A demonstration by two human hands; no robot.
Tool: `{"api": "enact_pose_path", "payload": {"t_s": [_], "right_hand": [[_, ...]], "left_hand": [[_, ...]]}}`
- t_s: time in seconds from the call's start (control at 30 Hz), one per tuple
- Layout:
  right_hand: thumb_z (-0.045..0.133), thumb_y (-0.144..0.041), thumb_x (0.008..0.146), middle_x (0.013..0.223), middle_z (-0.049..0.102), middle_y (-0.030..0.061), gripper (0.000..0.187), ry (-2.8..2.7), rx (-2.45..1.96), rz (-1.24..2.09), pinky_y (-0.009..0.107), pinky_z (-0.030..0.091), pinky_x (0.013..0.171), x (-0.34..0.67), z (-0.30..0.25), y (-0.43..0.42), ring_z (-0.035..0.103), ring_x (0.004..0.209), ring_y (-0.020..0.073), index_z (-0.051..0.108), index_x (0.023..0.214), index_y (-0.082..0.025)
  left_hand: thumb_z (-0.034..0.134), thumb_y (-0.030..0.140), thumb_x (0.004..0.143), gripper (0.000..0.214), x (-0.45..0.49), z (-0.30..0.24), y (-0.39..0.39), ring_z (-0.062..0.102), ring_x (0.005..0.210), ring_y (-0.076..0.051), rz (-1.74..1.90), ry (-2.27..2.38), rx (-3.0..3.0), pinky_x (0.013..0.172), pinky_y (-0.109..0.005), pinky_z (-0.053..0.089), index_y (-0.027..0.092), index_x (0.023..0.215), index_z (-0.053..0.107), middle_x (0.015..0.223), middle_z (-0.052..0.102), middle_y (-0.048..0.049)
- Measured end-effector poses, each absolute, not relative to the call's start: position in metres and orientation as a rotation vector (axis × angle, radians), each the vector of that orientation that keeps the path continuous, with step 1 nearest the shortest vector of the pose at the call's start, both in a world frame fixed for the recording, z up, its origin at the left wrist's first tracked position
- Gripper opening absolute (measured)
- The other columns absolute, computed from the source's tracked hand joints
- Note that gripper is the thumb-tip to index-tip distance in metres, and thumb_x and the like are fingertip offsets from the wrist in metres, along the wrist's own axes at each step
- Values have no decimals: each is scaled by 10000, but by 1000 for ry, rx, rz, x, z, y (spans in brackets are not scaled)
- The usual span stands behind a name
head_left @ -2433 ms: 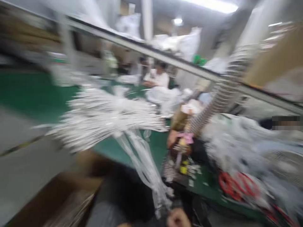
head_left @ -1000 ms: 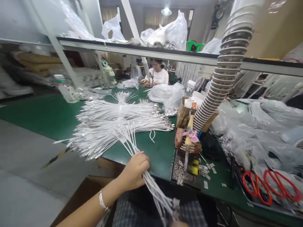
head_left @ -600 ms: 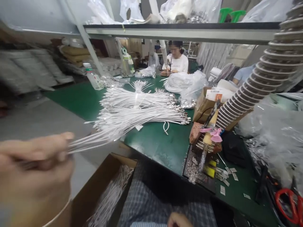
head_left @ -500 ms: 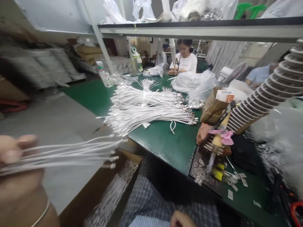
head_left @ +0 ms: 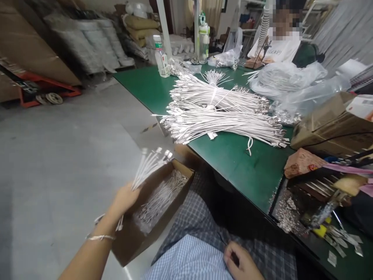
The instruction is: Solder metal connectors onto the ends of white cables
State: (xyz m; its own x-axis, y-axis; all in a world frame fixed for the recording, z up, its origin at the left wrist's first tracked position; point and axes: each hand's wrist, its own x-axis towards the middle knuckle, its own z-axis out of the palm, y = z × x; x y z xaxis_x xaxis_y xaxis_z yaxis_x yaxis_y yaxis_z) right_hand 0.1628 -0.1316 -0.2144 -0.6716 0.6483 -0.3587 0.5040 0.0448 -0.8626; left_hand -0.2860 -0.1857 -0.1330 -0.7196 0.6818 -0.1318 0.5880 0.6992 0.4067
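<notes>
My left hand (head_left: 126,202) is closed around a bundle of white cables (head_left: 150,167) whose ends fan out past the fingers. It is above the left side of an open cardboard box (head_left: 128,249). Inside the box lie loose white cables (head_left: 163,198) and clear plastic. My right hand (head_left: 241,261) rests on my lap, its fingers loosely curled in, with nothing seen in them. On the green table lies a large heap of white cables (head_left: 224,122); behind it a second bunch (head_left: 221,95) is tied with a white band.
The green table (head_left: 244,175) has a bottle (head_left: 161,58), plastic bags (head_left: 291,77) and a carton (head_left: 323,120). At right, a soldering spot has a brick (head_left: 303,163) and metal bits (head_left: 288,212). A person (head_left: 276,42) sits across; a pallet jack (head_left: 49,91) stands left.
My left hand has moved right and away from me, carrying the cable bundle from the left edge over to the box. The view has swung left and down. My right hand stays on my lap.
</notes>
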Motion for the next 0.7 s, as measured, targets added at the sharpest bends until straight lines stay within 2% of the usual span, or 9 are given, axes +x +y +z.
{"api": "enact_pose_path", "payload": {"t_s": [0.1,0.37,0.53,0.7], "right_hand": [[545,-187,825,739,612,11,107,-2163,-1251,1680,274,422,721,161,-216,-132,581,737,181,532,722,-213],[574,-162,806,729,616,10,120,-2158,-1302,1656,271,422,715,153,-217,-133,588,733,180,538,703,-213],[597,-158,806,721,614,8,138,-2154,-1327,1671,276,429,708,151,-214,-133,594,722,180,540,694,-214],[649,-228,879,749,649,9,175,-2153,-1317,1699,288,489,714,149,-203,-130,631,719,165,599,715,-196]], "left_hand": [[621,318,963,288,-301,-162,-181,667,1006,-226,197,2461,971,852,-413,583,160,1203,615,1192,650,-89],[622,326,961,354,-284,-240,-152,642,1086,-254,-105,2392,877,905,-465,565,159,1270,581,1278,612,-111],[623,325,960,357,-258,-262,-150,639,1093,-257,-74,2340,921,909,-469,563,161,1274,579,1284,609,-111],[624,319,960,331,-240,-229,-136,643,1090,-253,150,2152,1159,909,-461,566,164,1252,596,1273,619,-106]]}}
